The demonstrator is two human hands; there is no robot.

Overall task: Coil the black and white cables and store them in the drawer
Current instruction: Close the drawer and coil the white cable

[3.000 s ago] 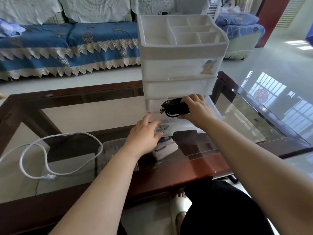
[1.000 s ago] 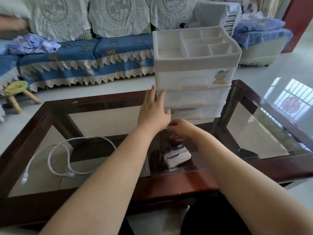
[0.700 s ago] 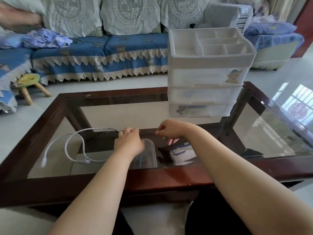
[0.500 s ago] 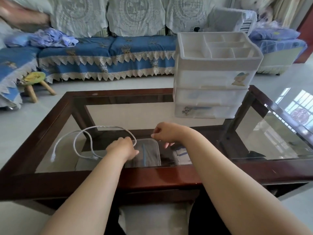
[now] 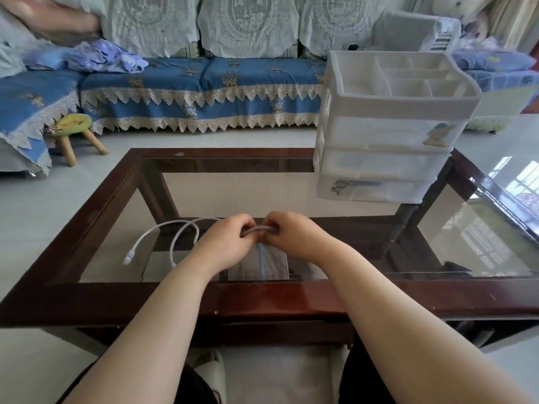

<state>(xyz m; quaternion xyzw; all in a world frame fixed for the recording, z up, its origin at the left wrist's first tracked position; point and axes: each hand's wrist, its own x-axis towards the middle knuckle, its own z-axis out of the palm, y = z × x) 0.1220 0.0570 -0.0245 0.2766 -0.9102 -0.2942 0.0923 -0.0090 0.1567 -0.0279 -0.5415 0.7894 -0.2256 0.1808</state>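
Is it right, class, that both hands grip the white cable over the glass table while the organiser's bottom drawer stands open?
Not quite. In the head view both hands, left hand and right hand, do grip the white cable over the glass table, but the organiser's bottom drawer is closed.

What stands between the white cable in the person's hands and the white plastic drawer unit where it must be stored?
Nothing lies on the glass tabletop between the thin white cable, pinched by left hand and right hand, and the white plastic drawer unit. But all three of its drawers appear shut, so one must be opened first.
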